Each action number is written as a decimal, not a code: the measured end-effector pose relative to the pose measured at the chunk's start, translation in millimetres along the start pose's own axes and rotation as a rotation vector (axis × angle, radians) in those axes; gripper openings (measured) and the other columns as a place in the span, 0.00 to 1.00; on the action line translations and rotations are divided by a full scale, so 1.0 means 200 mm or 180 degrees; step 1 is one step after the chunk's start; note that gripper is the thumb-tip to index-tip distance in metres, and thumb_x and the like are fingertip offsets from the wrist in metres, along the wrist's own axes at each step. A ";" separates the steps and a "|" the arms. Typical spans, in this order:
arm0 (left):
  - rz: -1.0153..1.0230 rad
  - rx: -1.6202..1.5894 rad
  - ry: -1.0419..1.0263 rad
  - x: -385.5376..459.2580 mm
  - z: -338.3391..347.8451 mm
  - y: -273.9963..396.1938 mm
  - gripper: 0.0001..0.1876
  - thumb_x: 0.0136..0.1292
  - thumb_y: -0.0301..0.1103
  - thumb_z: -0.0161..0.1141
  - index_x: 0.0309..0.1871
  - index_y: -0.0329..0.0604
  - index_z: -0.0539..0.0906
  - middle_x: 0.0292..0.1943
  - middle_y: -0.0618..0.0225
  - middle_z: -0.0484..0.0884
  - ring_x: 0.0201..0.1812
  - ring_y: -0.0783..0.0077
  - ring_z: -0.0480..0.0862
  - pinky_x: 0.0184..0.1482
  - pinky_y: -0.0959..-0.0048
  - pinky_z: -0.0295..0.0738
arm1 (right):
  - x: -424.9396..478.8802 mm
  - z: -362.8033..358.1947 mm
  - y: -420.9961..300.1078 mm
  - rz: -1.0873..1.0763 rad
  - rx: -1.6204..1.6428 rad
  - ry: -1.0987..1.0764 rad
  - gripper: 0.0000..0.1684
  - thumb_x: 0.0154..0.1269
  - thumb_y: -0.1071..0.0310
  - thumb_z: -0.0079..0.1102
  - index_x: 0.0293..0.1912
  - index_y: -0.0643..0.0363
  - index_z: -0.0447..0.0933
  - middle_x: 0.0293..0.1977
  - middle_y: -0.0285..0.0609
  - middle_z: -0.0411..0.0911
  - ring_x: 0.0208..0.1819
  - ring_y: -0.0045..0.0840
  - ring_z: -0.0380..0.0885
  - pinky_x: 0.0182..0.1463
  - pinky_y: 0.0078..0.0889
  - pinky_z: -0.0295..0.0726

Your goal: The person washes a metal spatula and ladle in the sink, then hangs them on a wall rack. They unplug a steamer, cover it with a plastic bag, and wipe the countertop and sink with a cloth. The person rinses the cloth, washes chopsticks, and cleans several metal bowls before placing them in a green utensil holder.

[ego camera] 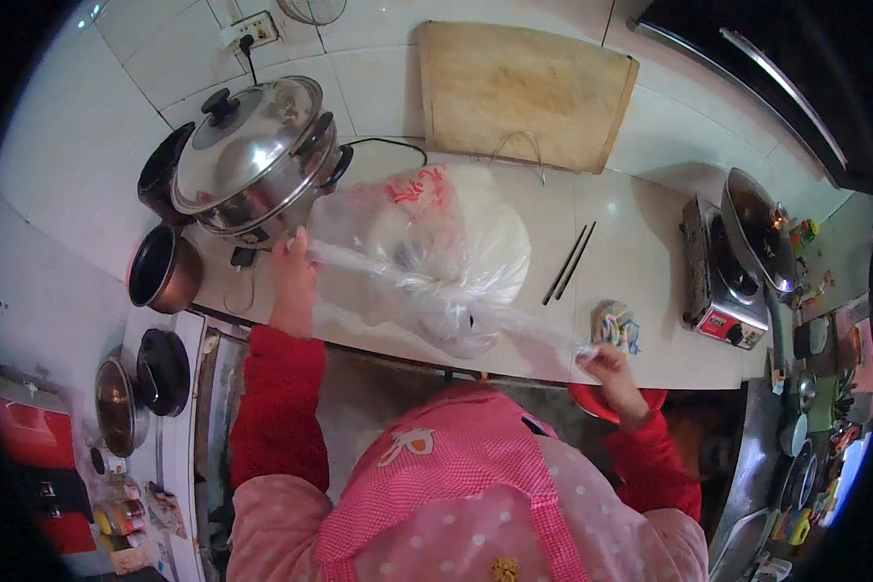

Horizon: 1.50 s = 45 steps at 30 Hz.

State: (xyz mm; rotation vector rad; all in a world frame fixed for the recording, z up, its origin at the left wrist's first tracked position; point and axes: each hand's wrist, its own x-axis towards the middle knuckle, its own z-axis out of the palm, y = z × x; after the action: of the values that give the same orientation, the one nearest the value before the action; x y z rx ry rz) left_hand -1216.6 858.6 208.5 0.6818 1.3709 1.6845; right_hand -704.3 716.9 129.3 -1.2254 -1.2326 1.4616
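Observation:
A clear plastic bag with red print (415, 254) lies on the tiled counter before me, with its film pulled out to both sides. At the left, beside the steel steamer pot, my left hand (296, 273) grips one end of the stretched film. My right hand (612, 375) pinches the other end near the counter's front edge, close to a patterned cloth (616, 326). A large pale round thing (502, 233) lies behind and partly under the bag; what it is I cannot tell. Two dark chopsticks (569, 263) lie to the right of it.
A lidded steel steamer pot (254, 156) and a copper-coloured pot (182, 273) stand at the left. A wooden cutting board (527, 94) leans on the back wall. At the right is a portable gas stove (727, 320) with a wok (753, 218). A red basin (589, 402) sits below the counter edge.

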 end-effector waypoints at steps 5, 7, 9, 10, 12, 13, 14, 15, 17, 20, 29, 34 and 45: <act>0.0558 -0.0505 -0.1088 -0.28 0.17 0.17 0.16 0.64 0.35 0.60 0.52 0.42 0.71 0.44 0.68 0.76 0.45 0.71 0.77 0.45 0.72 0.73 | 0.11 0.20 -0.18 -0.0506 0.2588 0.0450 0.17 0.62 0.73 0.57 0.52 0.60 0.70 0.42 0.38 0.74 0.41 0.24 0.75 0.49 0.28 0.75; 0.0745 -0.0453 -0.1505 -0.31 0.21 0.10 0.19 0.63 0.34 0.61 0.55 0.42 0.70 0.50 0.67 0.75 0.52 0.70 0.74 0.51 0.71 0.70 | 0.18 0.15 0.34 0.0007 0.3452 0.0705 0.25 0.60 0.73 0.58 0.57 0.61 0.66 0.44 0.41 0.72 0.43 0.27 0.74 0.49 0.32 0.74; 0.0868 0.0103 -0.1457 -0.27 0.15 -0.11 0.23 0.60 0.34 0.63 0.58 0.41 0.70 0.56 0.64 0.72 0.59 0.67 0.70 0.58 0.67 0.65 | 0.12 0.41 0.38 0.0764 0.2645 0.0787 0.33 0.61 0.73 0.57 0.64 0.61 0.57 0.49 0.44 0.69 0.48 0.31 0.73 0.52 0.35 0.75; 0.1136 0.0746 -0.1385 -0.30 0.15 -0.15 0.26 0.59 0.35 0.64 0.58 0.41 0.70 0.58 0.62 0.70 0.61 0.65 0.68 0.60 0.65 0.63 | 0.11 0.51 0.31 0.0910 0.2549 0.0684 0.34 0.63 0.73 0.57 0.65 0.59 0.55 0.48 0.44 0.70 0.46 0.31 0.74 0.50 0.34 0.76; 0.1631 0.2088 -0.1239 -0.37 0.15 -0.21 0.30 0.55 0.37 0.67 0.60 0.41 0.69 0.61 0.59 0.67 0.64 0.60 0.63 0.63 0.62 0.58 | 0.09 0.66 0.16 0.1229 0.2406 0.0488 0.36 0.65 0.73 0.56 0.67 0.57 0.51 0.48 0.43 0.72 0.40 0.30 0.75 0.46 0.32 0.78; 0.2057 0.2516 -0.1153 -0.39 0.20 -0.18 0.30 0.53 0.38 0.68 0.59 0.41 0.70 0.61 0.58 0.66 0.64 0.57 0.63 0.63 0.60 0.58 | 0.11 0.66 0.17 0.1055 0.2110 0.0309 0.36 0.65 0.72 0.56 0.67 0.57 0.51 0.48 0.43 0.71 0.41 0.30 0.74 0.46 0.32 0.77; 0.2486 0.2938 -0.1052 -0.43 0.24 -0.13 0.31 0.51 0.40 0.69 0.57 0.41 0.72 0.61 0.56 0.65 0.63 0.55 0.62 0.62 0.59 0.58 | 0.14 0.65 0.20 0.0883 0.1810 0.0134 0.36 0.65 0.71 0.56 0.68 0.57 0.51 0.48 0.43 0.70 0.42 0.29 0.74 0.46 0.31 0.77; 0.2910 0.3357 -0.0914 -0.46 0.28 -0.10 0.31 0.49 0.42 0.71 0.55 0.41 0.73 0.61 0.55 0.65 0.63 0.52 0.62 0.62 0.58 0.57 | 0.17 0.64 0.21 0.0717 0.1495 -0.0054 0.35 0.66 0.71 0.56 0.68 0.57 0.51 0.49 0.43 0.70 0.42 0.29 0.74 0.47 0.31 0.77; 0.3271 0.3321 -0.0753 -0.48 0.34 -0.08 0.26 0.50 0.41 0.69 0.51 0.41 0.74 0.59 0.57 0.67 0.60 0.51 0.64 0.62 0.55 0.58 | 0.27 0.65 0.12 0.0434 0.1166 0.0277 0.31 0.67 0.68 0.55 0.65 0.59 0.54 0.48 0.40 0.69 0.46 0.26 0.72 0.47 0.28 0.75; 0.3435 0.3208 -0.1371 -0.56 0.45 0.00 0.18 0.53 0.37 0.64 0.46 0.41 0.76 0.56 0.60 0.71 0.58 0.52 0.66 0.61 0.53 0.58 | 0.42 0.65 0.02 -0.0335 0.1103 0.0578 0.29 0.67 0.64 0.55 0.63 0.58 0.57 0.48 0.39 0.68 0.47 0.27 0.72 0.47 0.29 0.74; 0.4533 0.3671 -0.3167 -0.70 0.72 0.10 0.09 0.56 0.37 0.55 0.32 0.41 0.79 0.42 0.56 0.80 0.52 0.55 0.78 0.53 0.57 0.70 | 0.54 0.90 -0.28 -0.3516 -0.2889 -0.0437 0.29 0.50 0.71 0.63 0.53 0.57 0.66 0.43 0.44 0.73 0.48 0.38 0.71 0.54 0.41 0.65; 0.1434 0.4257 -0.2548 -0.53 0.63 -0.03 0.13 0.65 0.40 0.49 0.40 0.38 0.76 0.37 0.46 0.81 0.38 0.44 0.81 0.40 0.51 0.73 | 0.45 0.92 -0.34 -0.2604 -0.2660 -0.0465 0.33 0.45 0.79 0.60 0.54 0.58 0.64 0.43 0.45 0.70 0.46 0.40 0.70 0.50 0.38 0.63; 0.2337 0.3156 -0.3071 -0.63 0.52 -0.07 0.20 0.58 0.43 0.60 0.49 0.40 0.75 0.46 0.51 0.80 0.46 0.48 0.80 0.46 0.57 0.74 | 0.49 0.78 -0.38 -0.2574 -0.2524 0.0162 0.33 0.47 0.82 0.60 0.56 0.61 0.69 0.53 0.55 0.68 0.48 0.48 0.74 0.49 0.38 0.77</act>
State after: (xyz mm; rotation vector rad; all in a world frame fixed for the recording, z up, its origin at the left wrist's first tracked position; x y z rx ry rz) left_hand -1063.4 803.5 233.5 2.3951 1.1667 0.7089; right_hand -873.1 798.3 194.2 -1.0001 -2.0463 0.3383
